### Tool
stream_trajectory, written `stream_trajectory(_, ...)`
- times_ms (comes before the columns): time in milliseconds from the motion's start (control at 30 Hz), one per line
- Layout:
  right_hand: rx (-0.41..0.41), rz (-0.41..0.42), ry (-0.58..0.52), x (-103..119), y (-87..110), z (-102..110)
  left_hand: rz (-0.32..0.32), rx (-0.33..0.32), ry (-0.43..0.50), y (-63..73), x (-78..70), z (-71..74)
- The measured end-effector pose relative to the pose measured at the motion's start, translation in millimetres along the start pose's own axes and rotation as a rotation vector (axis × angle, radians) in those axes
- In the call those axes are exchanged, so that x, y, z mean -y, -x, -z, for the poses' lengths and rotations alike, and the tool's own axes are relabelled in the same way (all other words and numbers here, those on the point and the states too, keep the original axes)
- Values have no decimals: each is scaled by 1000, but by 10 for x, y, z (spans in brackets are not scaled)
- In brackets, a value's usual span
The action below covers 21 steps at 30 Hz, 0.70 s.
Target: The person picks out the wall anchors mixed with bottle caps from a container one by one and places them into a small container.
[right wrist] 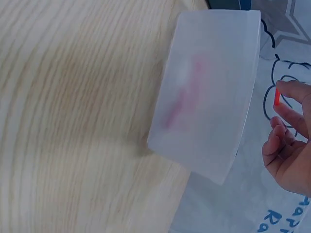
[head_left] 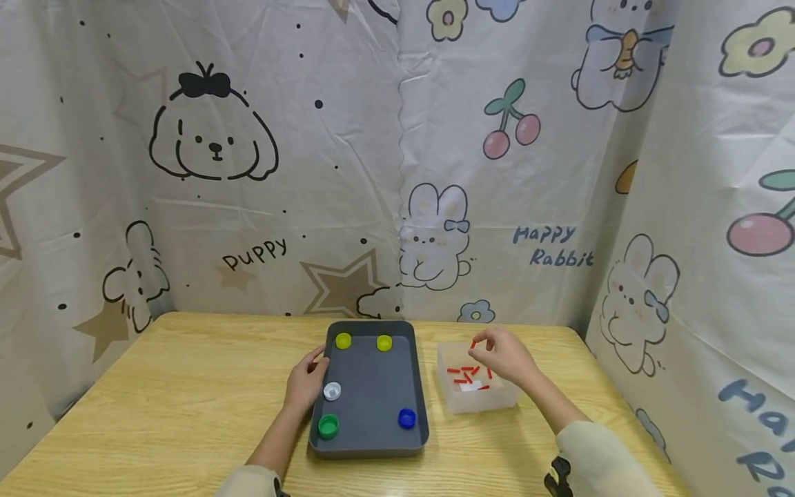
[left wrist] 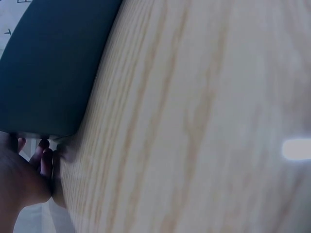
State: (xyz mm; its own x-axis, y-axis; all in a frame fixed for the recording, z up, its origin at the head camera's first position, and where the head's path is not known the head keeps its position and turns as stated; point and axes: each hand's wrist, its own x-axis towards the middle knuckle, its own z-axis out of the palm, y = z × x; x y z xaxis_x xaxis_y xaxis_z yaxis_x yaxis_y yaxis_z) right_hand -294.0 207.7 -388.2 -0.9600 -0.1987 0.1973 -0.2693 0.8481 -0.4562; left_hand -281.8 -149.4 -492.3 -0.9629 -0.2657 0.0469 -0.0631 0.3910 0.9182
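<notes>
My left hand (head_left: 304, 381) holds the left side of a dark grey tray (head_left: 373, 376), thumb by the rim and fingertips against the side wall. In the left wrist view, the curled fingers (left wrist: 41, 158) meet the tray's outer wall (left wrist: 53, 68). My right hand (head_left: 506, 355) pinches a small red stick (right wrist: 277, 96) between thumb and index finger, above a translucent white box (head_left: 450, 402). The other fingers of that hand are curled. Several more red sticks (head_left: 467, 377) lie scattered inside the box, with a small white piece (head_left: 470, 386) among them.
Inside the tray sit two yellow caps (head_left: 384, 343), a white cap (head_left: 332, 391), a green cap (head_left: 328, 426) and a blue cap (head_left: 406, 418). Tray and box stand side by side on a wooden table (head_left: 205, 386). A printed curtain (head_left: 348, 172) hangs behind and at both sides.
</notes>
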Motion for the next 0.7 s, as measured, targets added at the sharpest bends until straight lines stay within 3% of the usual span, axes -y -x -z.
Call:
stream_trajectory(400, -4, -38, -2, -256, 103, 18, -8, -5, -4, 10, -22, -1)
stream_trajectory(700, 4, -70, -34, -319, 126, 19, 7, -4, 2, 13, -34, 5)
